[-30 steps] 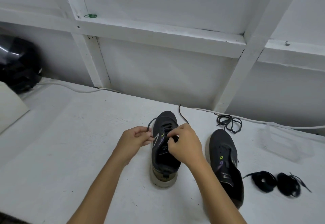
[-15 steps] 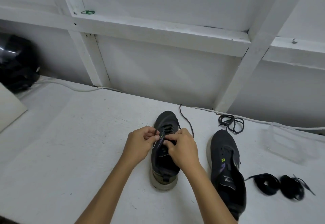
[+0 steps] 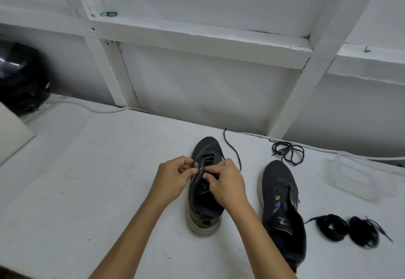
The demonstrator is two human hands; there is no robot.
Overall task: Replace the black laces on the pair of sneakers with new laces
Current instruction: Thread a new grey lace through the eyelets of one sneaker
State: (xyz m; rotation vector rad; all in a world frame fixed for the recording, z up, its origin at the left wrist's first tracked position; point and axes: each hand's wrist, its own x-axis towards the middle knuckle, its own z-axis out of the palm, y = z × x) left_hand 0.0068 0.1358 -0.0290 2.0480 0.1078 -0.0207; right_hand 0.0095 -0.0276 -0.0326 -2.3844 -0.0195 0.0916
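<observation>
Two dark sneakers stand on the white table, toes away from me. The left sneaker (image 3: 202, 202) has a black lace threaded through its front eyelets. My left hand (image 3: 173, 179) pinches one lace end at the shoe's left eyelet row. My right hand (image 3: 228, 182) pinches the shoe's upper edge by the lace on the right side. The lace's other end (image 3: 232, 147) trails across the table past the toe. The right sneaker (image 3: 282, 204) has no lace. A loose black lace (image 3: 288, 151) lies behind it. Two coiled black lace bundles (image 3: 348, 229) lie at the right.
A clear plastic package (image 3: 361, 175) lies at the far right. A white cable (image 3: 92, 108) runs along the wall. A black helmet (image 3: 19, 77) and a pale board (image 3: 13, 134) sit at the far left. The white framed wall stands just behind the table.
Both hands have drawn closer together over the left sneaker's eyelets, the left hand bringing its lace end in. The slack loop left of the shoe has gone.
</observation>
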